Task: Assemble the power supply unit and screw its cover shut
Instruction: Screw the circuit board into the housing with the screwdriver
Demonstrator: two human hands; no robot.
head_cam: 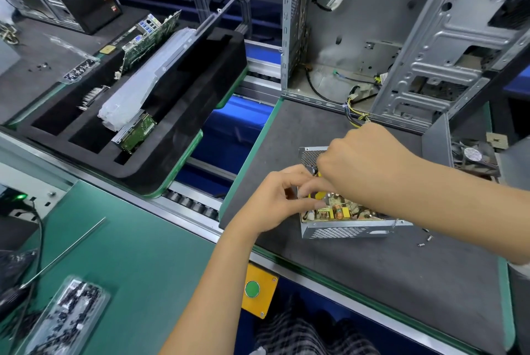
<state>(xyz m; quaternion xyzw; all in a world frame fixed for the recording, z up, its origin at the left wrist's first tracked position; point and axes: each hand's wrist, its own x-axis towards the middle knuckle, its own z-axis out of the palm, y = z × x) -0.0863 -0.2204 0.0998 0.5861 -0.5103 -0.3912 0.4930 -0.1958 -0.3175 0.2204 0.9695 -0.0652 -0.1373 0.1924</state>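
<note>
Left hand (282, 196): pinching something small over the open power supply (344, 219).
Right hand (361, 162): curling inside it; grip unclear.
Risk: loose screws (426, 241) beside it rolling away.

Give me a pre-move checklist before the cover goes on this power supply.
1. Power supply flat on the grey mat: ok.
2. Circuit board seated in housing: cannot tell, hands hide it.
3. Left hand and right hand out of the housing: not ok, both are over it.
4. Loose screws within reach: ok, right of the unit.
5. Cover located: cannot tell.
</note>
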